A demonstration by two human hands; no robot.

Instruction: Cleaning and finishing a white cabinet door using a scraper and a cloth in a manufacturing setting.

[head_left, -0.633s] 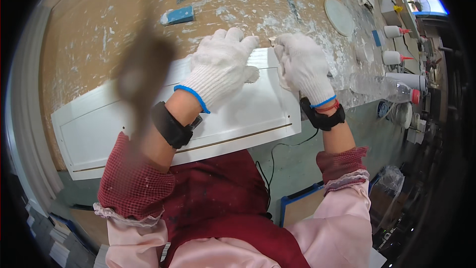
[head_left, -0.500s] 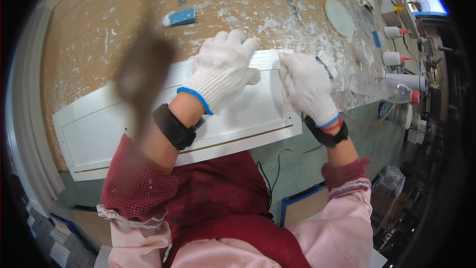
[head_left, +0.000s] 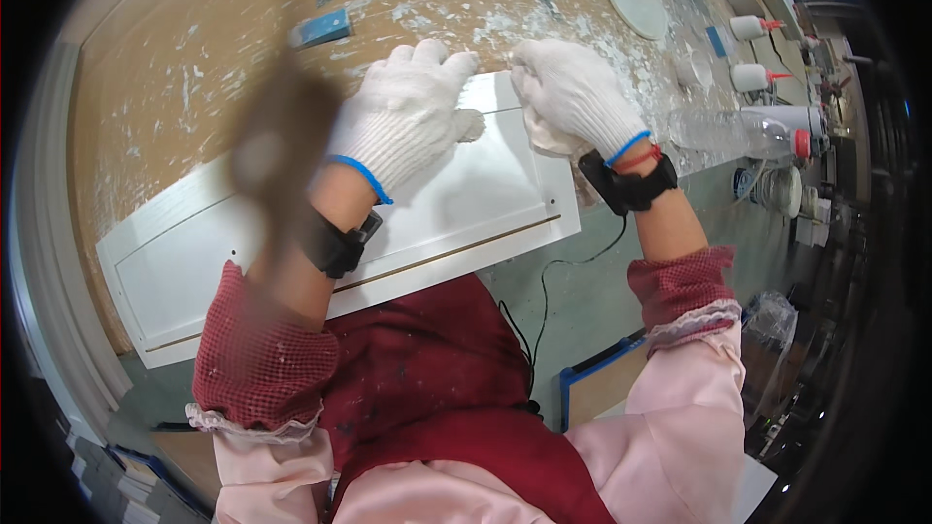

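A long white panel with a raised border and a narrow brown groove lies across the bench's near edge. My left hand, in a white knit glove with a blue cuff, rests over its far edge. The fingers are spread and the thumb lies apart on the white face. At the far right corner, my right hand wears a matching glove. Its fingers are curled closed against the edge, and what they pinch, if anything, is hidden beneath the glove.
The paint-spattered bench carries a blue block and a round whitish disc. Along the right stand a clear plastic bottle with a red cap and white squeeze bottles with red tips. A blurred dark object hangs before the left forearm.
My right hand has moved from the panel's right edge up toward its far corner, and its wrist has turned. The left hand keeps its place on the panel. The whole view has shifted slightly.
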